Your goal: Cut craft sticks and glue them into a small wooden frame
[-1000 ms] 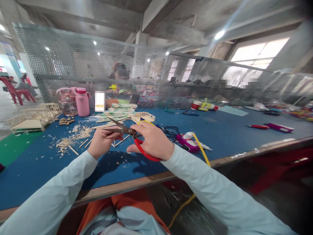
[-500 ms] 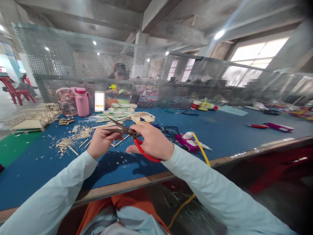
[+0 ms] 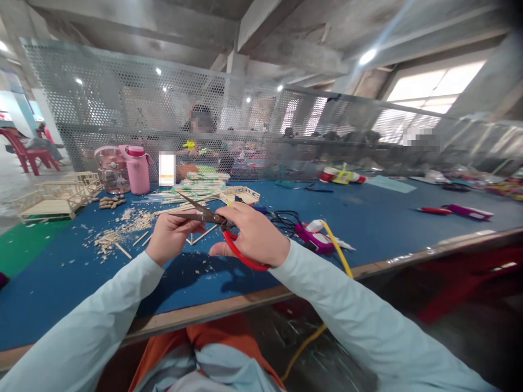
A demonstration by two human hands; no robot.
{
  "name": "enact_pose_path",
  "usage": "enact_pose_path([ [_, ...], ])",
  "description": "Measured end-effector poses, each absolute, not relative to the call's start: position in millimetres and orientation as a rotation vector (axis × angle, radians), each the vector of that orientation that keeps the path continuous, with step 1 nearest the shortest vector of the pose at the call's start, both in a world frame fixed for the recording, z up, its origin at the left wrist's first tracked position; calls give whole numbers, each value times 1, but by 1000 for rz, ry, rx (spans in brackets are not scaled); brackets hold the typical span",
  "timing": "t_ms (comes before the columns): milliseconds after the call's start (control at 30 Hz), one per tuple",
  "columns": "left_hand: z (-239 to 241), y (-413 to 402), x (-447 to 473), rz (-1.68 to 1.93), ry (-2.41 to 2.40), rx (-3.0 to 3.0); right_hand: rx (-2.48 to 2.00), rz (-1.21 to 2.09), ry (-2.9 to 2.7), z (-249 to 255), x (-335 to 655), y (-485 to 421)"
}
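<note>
My right hand (image 3: pixel 257 234) is wrapped around red-handled scissors (image 3: pixel 233 245), and their dark blades stand apart, pointing left over the table. Close to the lower blade, my left hand (image 3: pixel 169 237) is closed with its fingertips pinched together. Whatever lies between those fingertips is too small or hidden to make out. Just beyond the hands, thin wooden sticks (image 3: pixel 204 235) form an angle; I cannot tell whether my left hand touches them. Wood chips and short stick offcuts (image 3: pixel 125 231) are scattered left of my left hand on the blue table (image 3: pixel 102 294).
Behind the hands lie a small wooden tray-like frame (image 3: pixel 241 195) and bundled sticks (image 3: pixel 202 184). A pink bottle (image 3: pixel 138 171) and wooden models (image 3: pixel 51 201) stand left. A purple tool (image 3: pixel 316 238) with a yellow cord lies right. A perforated screen (image 3: pixel 134 103) closes the back; a person sits behind it.
</note>
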State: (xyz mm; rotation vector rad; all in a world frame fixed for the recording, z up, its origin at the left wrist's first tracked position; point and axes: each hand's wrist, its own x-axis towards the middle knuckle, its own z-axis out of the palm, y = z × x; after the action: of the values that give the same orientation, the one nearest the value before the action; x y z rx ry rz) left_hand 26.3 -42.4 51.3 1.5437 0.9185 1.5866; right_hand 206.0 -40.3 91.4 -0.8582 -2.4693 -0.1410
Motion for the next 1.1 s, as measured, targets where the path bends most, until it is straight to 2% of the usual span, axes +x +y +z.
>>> enact_pose_path([
  [600, 49, -42, 25, 1517, 992, 1675, -900, -174, -2460, 88, 207, -37],
  [867, 48, -39, 26, 1440, 914, 1457, -921, -123, -2490, 94, 210, -34],
  [933, 48, -37, 25, 1444, 834, 1329, -880, 18, -2411, 95, 210, -33],
  [1100, 48, -33, 25, 1491, 684, 1077, -751, 674, -1880, 84, 189, -25],
])
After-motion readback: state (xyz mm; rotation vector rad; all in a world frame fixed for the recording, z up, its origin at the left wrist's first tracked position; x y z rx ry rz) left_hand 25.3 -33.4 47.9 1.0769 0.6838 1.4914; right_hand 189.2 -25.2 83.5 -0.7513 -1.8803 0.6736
